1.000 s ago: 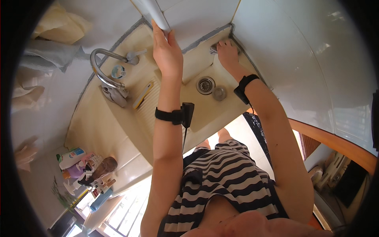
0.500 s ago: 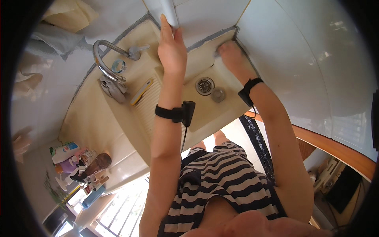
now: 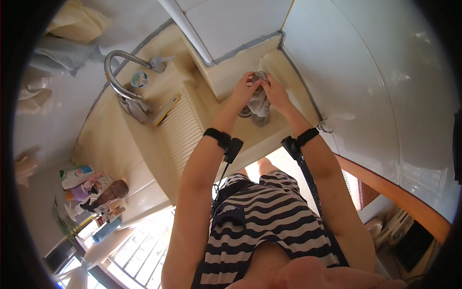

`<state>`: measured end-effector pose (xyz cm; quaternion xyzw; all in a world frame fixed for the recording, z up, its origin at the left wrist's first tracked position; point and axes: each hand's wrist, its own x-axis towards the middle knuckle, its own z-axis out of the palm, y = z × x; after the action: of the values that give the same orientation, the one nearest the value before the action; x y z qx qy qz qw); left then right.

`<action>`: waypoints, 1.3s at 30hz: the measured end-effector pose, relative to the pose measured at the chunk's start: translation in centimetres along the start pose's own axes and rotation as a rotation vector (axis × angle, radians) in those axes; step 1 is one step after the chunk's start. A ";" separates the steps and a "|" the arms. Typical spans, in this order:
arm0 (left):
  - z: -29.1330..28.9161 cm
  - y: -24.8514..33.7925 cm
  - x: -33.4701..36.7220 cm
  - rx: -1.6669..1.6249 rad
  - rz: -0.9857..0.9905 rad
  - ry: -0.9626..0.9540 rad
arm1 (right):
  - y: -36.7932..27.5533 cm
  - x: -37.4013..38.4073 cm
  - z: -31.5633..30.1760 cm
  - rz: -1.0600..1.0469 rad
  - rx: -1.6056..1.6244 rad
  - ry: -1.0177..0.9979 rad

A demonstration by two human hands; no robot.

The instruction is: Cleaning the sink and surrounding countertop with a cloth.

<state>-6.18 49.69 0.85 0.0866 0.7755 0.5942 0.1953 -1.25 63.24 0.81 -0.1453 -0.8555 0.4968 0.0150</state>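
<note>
Over the basin of the beige sink (image 3: pixel 224 126), a damp-looking grey cloth (image 3: pixel 260 103) hangs from my fingers. My left hand (image 3: pixel 244 90) pinches its upper end from one side. My right hand (image 3: pixel 277 95) grips the same end from the other, and the two sets of fingertips nearly meet. The cloth's lower part hangs down over the drain (image 3: pixel 245 112), hiding most of it. A small round see-through object (image 3: pixel 261 120) beside the drain is partly covered too.
Left of the basin are a ridged washboard surface (image 3: pixel 180 132), a yellow-and-white brush-like tool (image 3: pixel 167 111), a curved tap (image 3: pixel 109 72), another grey cloth (image 3: pixel 134 110) and a blue-white round item (image 3: pixel 139 79). Several bottles (image 3: pixel 98 190) stand farther left. A white pipe (image 3: pixel 187 31) runs down behind.
My left hand has come down from the white pipe to the basin. My right hand has moved left from the back right corner, and both now hold the cloth.
</note>
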 end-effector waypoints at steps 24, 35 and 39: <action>4.0 -0.5 8.1 -0.521 -0.583 0.168 | -0.7 11.7 -3.1 0.191 -0.416 -0.099; 3.0 0.5 8.4 -0.499 -0.607 0.000 | 0.2 11.8 -2.8 -0.096 -0.500 -0.096; 3.3 0.3 8.1 -0.541 -0.599 0.065 | -0.1 13.2 -2.5 0.270 -0.525 -0.195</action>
<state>-12.22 55.67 -1.22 -0.2167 0.5879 0.6960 0.3507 -13.53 68.76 0.57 -0.2084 -0.9249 0.2680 -0.1714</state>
